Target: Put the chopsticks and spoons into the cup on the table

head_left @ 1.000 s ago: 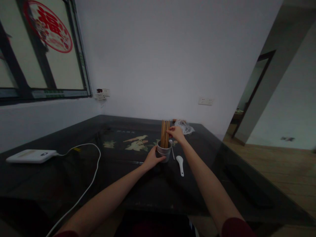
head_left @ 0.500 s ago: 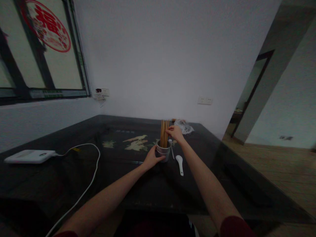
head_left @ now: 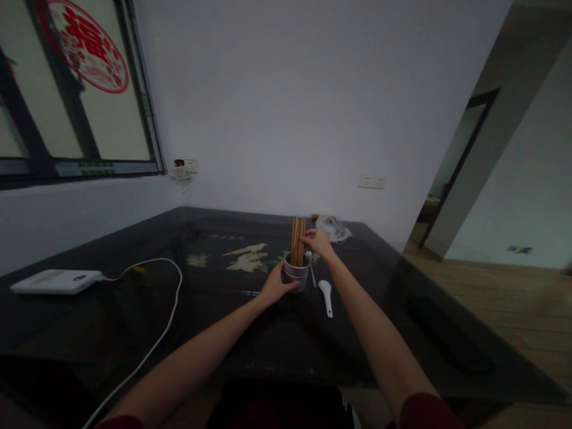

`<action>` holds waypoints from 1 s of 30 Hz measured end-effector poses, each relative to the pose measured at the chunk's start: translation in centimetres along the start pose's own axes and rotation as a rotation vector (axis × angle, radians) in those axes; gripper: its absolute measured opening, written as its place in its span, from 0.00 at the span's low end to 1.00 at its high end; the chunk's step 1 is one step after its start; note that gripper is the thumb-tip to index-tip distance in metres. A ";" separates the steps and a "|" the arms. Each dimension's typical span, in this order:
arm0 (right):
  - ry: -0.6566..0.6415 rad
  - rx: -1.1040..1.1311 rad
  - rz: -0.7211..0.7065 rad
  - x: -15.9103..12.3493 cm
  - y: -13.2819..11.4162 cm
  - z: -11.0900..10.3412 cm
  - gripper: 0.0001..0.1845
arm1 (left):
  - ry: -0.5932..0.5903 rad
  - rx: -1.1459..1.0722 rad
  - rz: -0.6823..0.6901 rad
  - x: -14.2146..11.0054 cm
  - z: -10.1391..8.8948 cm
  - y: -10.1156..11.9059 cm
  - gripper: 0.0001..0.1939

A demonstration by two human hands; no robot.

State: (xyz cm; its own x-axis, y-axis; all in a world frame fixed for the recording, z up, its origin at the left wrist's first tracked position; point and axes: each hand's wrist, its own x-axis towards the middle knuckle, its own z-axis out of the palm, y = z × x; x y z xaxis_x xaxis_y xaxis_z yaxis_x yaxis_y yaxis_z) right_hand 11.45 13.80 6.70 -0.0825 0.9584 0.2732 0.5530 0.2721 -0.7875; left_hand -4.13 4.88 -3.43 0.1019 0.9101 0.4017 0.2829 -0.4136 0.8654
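The cup (head_left: 296,275) stood upright at table centre, chopsticks (head_left: 297,243) vertical inside. The left hand (head_left: 274,287), part-open and curved, gripped the cup wall from 8 o'clock. The right hand (head_left: 319,241) was nearly closed, fingertips pinching the chopsticks at 2 o'clock. Relative to the cup, the white spoon (head_left: 326,298) lay at 4 o'clock; the plastic bag (head_left: 331,229), 1 o'clock.

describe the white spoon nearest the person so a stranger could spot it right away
On the dark table, find the round cup of upright chopsticks that the left hand grips. Just right of it, the white spoon lies with its bowl away from the person. Its broader bowl and the small hole near its handle's end set it apart from the slimmer spoon beside the cup.
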 end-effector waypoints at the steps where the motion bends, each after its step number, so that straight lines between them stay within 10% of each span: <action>1: -0.013 0.002 0.000 0.0 0.1 0.0 0.11 | 0.001 0.005 -0.001 0.0 0.0 -0.1 0.31; 17: -0.115 0.282 -0.026 -4.8 2.4 -3.7 0.13 | 0.034 0.054 -0.030 0.3 0.0 -0.6 0.33; 30: 0.186 0.026 0.064 -7.5 9.8 -7.2 0.15 | -0.038 -0.038 -0.035 0.4 -0.2 -1.2 0.35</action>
State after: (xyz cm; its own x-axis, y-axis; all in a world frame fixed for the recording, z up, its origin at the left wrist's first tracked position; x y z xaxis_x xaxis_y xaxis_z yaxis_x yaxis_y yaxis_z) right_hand 23.44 8.69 0.86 0.1084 0.9419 0.3178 0.5301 0.2157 -0.8201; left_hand -4.57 5.76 -4.19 0.1285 0.9242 0.3596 0.2506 -0.3811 0.8899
